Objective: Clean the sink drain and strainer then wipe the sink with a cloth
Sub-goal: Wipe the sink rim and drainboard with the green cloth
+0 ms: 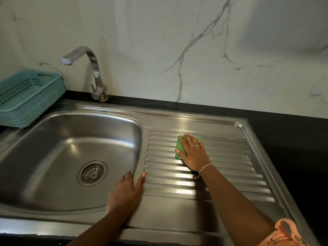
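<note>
Both hands down: right hand (194, 154) flat on green cloth (180, 145), drainboard (221, 174).

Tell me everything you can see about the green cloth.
The green cloth is small, bright green and looks soft, perhaps folded. It lies flat on the ribbed steel draining board, right of the basin. The right hand presses on it with spread fingers and covers most of it; only its left edge and a far corner show. Nothing else touches it.

Glossy ribbed steel sink (177, 206), green cloth (180, 145), plastic basket (26, 110)
</note>
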Motion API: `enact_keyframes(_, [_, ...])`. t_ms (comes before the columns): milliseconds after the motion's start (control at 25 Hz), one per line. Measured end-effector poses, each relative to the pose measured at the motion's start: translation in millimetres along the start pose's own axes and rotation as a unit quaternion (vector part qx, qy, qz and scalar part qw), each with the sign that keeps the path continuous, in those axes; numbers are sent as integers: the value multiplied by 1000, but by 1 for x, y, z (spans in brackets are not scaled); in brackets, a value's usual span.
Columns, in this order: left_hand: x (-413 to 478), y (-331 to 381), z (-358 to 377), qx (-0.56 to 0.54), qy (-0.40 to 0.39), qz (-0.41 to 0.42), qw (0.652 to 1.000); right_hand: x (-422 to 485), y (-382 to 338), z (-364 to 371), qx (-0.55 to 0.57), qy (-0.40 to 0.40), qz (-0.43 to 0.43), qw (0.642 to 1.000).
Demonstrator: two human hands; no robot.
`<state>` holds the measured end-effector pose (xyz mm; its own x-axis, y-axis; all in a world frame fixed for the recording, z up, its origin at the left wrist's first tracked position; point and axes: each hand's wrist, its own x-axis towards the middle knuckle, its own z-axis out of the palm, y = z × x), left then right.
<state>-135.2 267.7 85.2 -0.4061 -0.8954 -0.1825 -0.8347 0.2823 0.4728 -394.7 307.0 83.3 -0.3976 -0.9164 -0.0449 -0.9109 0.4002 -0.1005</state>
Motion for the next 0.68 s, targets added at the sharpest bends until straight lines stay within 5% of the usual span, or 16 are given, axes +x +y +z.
enact_keyframes(400, [1,0,1,12,3,-4,1000,-50,149,-19,-1,-29,122,992])
enact_keyframes(680, [2,1,4,22,-11,-10,1000,-53,176,-15,-7,-12,154,988])
